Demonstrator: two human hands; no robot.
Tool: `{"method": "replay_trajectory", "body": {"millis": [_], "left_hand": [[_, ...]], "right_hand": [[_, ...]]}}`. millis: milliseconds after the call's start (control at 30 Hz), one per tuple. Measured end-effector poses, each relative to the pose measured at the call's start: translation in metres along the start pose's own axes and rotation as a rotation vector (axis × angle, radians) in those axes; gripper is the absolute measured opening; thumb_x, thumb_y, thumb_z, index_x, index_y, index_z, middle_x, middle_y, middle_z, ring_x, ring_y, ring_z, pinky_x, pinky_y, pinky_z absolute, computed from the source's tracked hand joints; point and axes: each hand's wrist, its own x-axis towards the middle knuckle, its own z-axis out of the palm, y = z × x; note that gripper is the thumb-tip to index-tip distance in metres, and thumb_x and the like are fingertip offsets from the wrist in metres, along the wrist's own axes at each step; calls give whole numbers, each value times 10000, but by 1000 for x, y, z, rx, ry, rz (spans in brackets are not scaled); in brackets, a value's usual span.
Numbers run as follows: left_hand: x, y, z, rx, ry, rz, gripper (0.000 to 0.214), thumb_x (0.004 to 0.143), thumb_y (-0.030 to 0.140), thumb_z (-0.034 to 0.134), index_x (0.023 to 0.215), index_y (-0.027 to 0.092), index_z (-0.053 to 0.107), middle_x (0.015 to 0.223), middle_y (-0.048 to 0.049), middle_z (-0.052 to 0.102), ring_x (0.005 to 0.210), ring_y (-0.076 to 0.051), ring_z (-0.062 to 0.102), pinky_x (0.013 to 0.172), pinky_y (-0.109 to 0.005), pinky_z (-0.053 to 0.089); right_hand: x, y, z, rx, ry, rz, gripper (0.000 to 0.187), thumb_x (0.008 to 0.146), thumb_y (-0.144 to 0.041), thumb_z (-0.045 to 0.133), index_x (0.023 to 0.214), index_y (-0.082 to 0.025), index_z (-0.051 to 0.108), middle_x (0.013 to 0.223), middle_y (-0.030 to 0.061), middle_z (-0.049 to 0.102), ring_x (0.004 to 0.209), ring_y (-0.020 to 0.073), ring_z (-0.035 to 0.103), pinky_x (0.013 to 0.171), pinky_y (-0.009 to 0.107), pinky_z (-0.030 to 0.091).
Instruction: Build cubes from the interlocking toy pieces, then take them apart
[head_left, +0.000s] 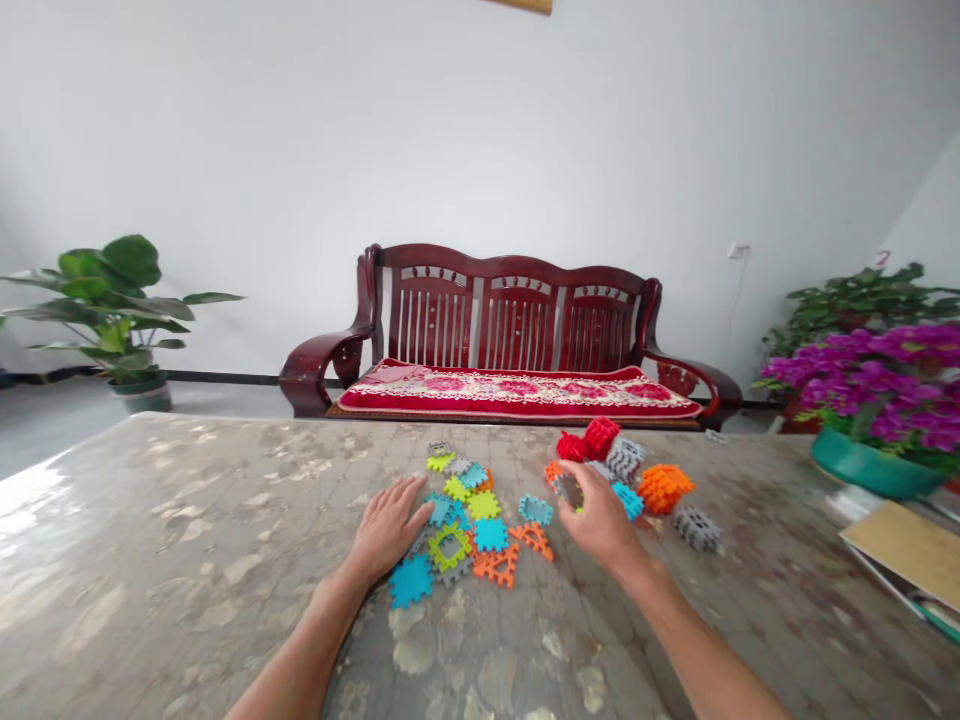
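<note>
Forearms enter at bottom edge, over marbled worktop. Far left, beyond worktop: leafy potted plant. Left hand: palm down, fingers loosely spread, tips touching left side of flat tiles (blue, green, orange, grey), heaped mid-worktop. Behind, at wall: wooden bench. Right hand: just right of heap, fingers curled, pinching grey piece. Beyond it: red cubes, grey cube, orange cube close together. Far right: green flowerpot, books.

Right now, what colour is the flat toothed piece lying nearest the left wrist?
Blue; the head view shows the piece beside the left hand.
</note>
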Motion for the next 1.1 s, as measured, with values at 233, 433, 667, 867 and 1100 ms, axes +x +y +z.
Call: {"method": "replay_trajectory", "body": {"millis": [233, 433, 667, 867, 1100], "left_hand": [[-8, 11, 6, 90, 7, 15, 507, 945, 467, 382, 1396, 258, 484, 1488, -71, 462, 1399, -242, 373, 1166, -445, 234], [-10, 21, 6, 128, 8, -9, 506, 935, 454, 414, 1383, 240, 506, 1490, -98, 455, 1408, -271, 354, 1156, -467, 251], [-10, 30, 6, 127, 23, -34, 495, 936, 434, 405, 1372, 226, 511, 1483, -96, 463, 1406, -272, 355, 1156, -474, 243], [-9, 23, 2, -85, 74, -61, 530, 968, 382, 280, 1427, 158, 422, 1426, -102, 529, 1325, -189, 474, 1120, -346, 333], [-23, 34, 1, -27, 23, -85, 549, 968, 413, 281, 1441, 165, 406, 1449, -99, 502, 1353, -226, 438, 1143, -404, 290]], "right_hand": [[-55, 57, -43, -42, 205, 230, 515, 751, -268, 517, 1260, -194, 510, 1188, 115, 632, 1075, 246, 600, 956, 411, 486], [-77, 75, -46, -221, 168, 257, 629, 701, -204, 504, 1326, -165, 447, 1172, 133, 623, 1094, 275, 579, 1001, 434, 441], [-80, 82, -39, -238, 101, 301, 700, 681, -165, 495, 1374, -124, 403, 1206, 146, 612, 1111, 267, 579, 1013, 405, 428], [-81, 89, -43, -257, 79, 350, 651, 720, -236, 544, 1354, -161, 419, 1210, 135, 614, 1139, 278, 572, 998, 408, 431], [-83, 98, -39, -264, 33, 366, 631, 731, -238, 544, 1344, -146, 429, 1207, 155, 618, 1124, 288, 583, 985, 417, 432]]}}
